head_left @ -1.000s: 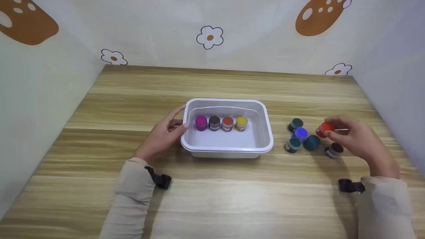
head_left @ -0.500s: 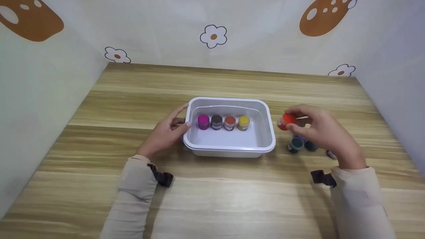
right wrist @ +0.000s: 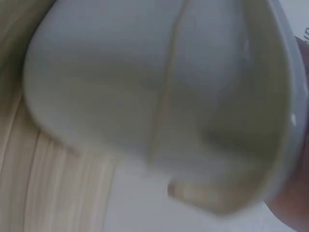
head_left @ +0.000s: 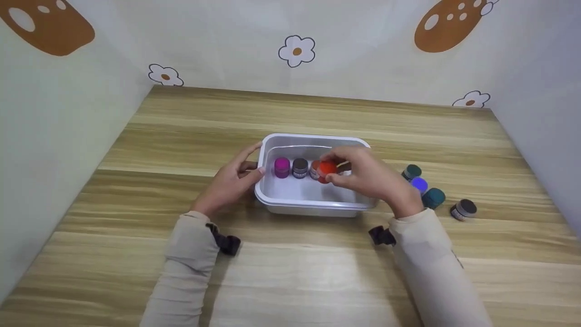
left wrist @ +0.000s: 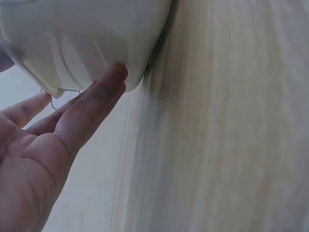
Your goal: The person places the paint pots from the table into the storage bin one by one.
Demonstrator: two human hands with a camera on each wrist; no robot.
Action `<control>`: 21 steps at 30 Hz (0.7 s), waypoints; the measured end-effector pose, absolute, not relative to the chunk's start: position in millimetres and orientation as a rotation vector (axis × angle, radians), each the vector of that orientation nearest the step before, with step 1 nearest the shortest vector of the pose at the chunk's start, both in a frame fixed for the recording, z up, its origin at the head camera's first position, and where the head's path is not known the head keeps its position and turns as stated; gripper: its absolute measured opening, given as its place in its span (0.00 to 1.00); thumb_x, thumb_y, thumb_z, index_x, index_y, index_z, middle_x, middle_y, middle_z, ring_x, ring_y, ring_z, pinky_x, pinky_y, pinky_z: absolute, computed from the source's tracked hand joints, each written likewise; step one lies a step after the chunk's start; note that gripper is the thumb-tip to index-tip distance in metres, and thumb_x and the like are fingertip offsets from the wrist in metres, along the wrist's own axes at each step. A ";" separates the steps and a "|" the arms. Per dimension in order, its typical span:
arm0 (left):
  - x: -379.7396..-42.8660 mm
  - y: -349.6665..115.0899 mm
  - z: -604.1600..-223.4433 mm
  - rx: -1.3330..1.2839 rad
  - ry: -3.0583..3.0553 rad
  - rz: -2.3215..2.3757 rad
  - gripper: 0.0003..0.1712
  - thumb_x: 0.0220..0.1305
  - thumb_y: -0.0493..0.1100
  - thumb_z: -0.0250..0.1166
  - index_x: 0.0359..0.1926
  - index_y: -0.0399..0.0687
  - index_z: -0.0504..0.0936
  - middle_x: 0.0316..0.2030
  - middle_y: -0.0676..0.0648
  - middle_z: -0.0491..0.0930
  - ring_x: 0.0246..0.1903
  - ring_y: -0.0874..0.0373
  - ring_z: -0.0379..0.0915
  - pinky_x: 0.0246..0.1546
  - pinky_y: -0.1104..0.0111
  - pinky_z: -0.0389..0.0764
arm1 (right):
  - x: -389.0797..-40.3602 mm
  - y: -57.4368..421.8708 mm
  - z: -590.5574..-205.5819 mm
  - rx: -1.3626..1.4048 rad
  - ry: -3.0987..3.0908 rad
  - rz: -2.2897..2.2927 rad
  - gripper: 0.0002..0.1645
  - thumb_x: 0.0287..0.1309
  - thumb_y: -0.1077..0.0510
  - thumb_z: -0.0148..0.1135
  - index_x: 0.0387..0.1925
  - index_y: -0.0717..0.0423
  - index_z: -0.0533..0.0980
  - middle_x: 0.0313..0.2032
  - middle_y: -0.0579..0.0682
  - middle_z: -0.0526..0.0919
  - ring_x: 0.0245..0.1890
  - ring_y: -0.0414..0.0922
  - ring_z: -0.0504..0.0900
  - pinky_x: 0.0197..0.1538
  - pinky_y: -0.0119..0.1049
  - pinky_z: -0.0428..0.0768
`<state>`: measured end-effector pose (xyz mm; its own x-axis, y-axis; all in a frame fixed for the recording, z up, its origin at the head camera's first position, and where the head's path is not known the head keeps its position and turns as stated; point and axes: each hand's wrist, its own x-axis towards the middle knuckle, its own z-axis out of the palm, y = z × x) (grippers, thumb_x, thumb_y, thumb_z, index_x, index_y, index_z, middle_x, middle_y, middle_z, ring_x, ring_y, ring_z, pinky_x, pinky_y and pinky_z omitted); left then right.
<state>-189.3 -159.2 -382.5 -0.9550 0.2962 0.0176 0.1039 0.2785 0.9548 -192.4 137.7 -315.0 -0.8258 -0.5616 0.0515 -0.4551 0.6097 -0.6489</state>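
A white plastic tub (head_left: 313,204) stands mid-table. My left hand (head_left: 229,181) holds its left end, thumb and index finger at the rim; in the left wrist view other fingers (left wrist: 94,101) lie along its outer wall. My right hand (head_left: 367,175) reaches over the tub's right side and pinches a red-lidded paint jar (head_left: 327,170) by thumb and fingers. Inside stand a magenta jar (head_left: 282,167), a dark grey jar (head_left: 300,167) and an orange-brown jar (head_left: 314,170), partly covered by the red one. The yellow jar seen earlier is hidden behind the right hand.
Right of the tub stand a dark green jar (head_left: 412,171), a blue-lidded jar (head_left: 419,184), a teal jar (head_left: 434,198) and a black-lidded jar (head_left: 464,209). Patterned cloth walls (head_left: 236,54) rise behind the wooden table (head_left: 290,281). The right wrist view is blurred.
My right hand has lifted the red paint jar from the group at right and carried it left over the tub. The left hand stays on the tub.
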 end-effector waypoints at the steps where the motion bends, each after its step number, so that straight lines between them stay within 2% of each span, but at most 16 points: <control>1: -189.2 -159.4 -382.5 0.376 2.379 1.750 0.38 0.71 0.45 0.59 0.77 0.54 0.55 0.61 0.32 0.75 0.60 0.41 0.74 0.62 0.54 0.76 | -193.5 131.9 -315.6 -0.872 2.669 -1.002 0.19 0.57 0.64 0.68 0.52 0.61 0.80 0.43 0.53 0.84 0.47 0.49 0.82 0.55 0.47 0.82; 11: -188.6 -160.9 -379.3 0.342 2.399 1.690 0.38 0.71 0.49 0.60 0.77 0.60 0.56 0.63 0.35 0.73 0.62 0.44 0.72 0.63 0.53 0.74 | -202.1 86.1 -323.2 -0.953 2.667 -0.877 0.17 0.56 0.65 0.69 0.48 0.62 0.80 0.40 0.54 0.84 0.42 0.48 0.81 0.51 0.41 0.83; 17: -188.1 -162.8 -380.2 0.352 2.399 1.698 0.38 0.71 0.49 0.61 0.77 0.60 0.55 0.63 0.36 0.74 0.62 0.45 0.73 0.62 0.54 0.75 | -205.4 62.6 -328.4 -0.942 2.712 -0.734 0.15 0.55 0.61 0.72 0.44 0.60 0.81 0.36 0.52 0.83 0.35 0.45 0.78 0.43 0.36 0.82; 21: -188.5 -160.6 -381.2 0.374 2.401 1.694 0.38 0.71 0.48 0.60 0.77 0.61 0.55 0.63 0.36 0.74 0.62 0.45 0.73 0.61 0.54 0.76 | -206.3 54.5 -331.9 -0.904 2.713 -0.697 0.14 0.56 0.61 0.71 0.44 0.59 0.81 0.36 0.51 0.83 0.35 0.44 0.78 0.42 0.35 0.82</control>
<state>-188.5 -160.6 -381.2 -0.9523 0.3050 -0.0016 0.1008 0.3197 0.9421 -206.3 54.5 -331.9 -0.7934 -0.6075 -0.0380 -0.5140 0.7021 -0.4928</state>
